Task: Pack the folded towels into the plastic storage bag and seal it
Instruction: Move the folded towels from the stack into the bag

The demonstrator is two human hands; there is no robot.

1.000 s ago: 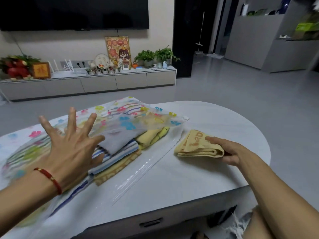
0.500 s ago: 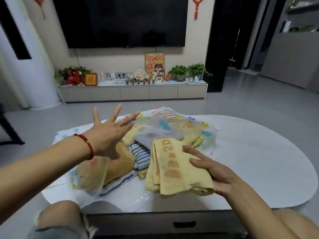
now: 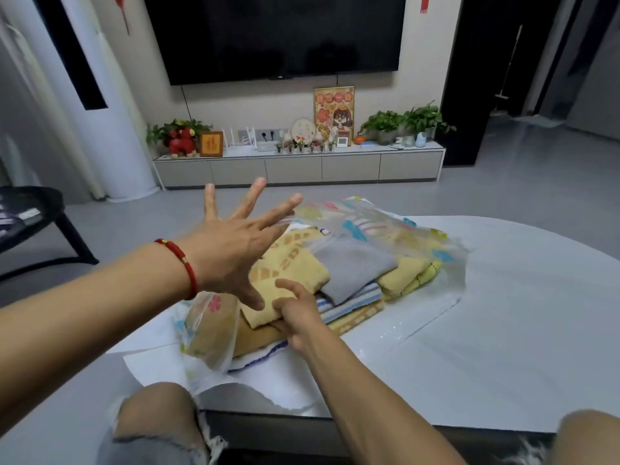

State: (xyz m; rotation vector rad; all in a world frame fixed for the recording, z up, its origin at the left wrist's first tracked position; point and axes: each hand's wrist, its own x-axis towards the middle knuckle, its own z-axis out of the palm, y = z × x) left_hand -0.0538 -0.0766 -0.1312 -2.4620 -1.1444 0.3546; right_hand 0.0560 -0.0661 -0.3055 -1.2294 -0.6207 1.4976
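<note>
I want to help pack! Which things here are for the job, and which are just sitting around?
For the job:
yellow towel
grey towel
plastic bag
right hand
left hand

Just sitting around:
television
plants
red toy

Worktop (image 3: 523,330) bare right of towel stack (image 3: 352,280); storage bag's (image 3: 385,226) top film overhangs stack, left hand (image 3: 235,253) blocks near-left opening.

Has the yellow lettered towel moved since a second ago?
Yes. The yellow towel went from bare table right of the towel stack onto the stack, gripped by the right hand.
</note>
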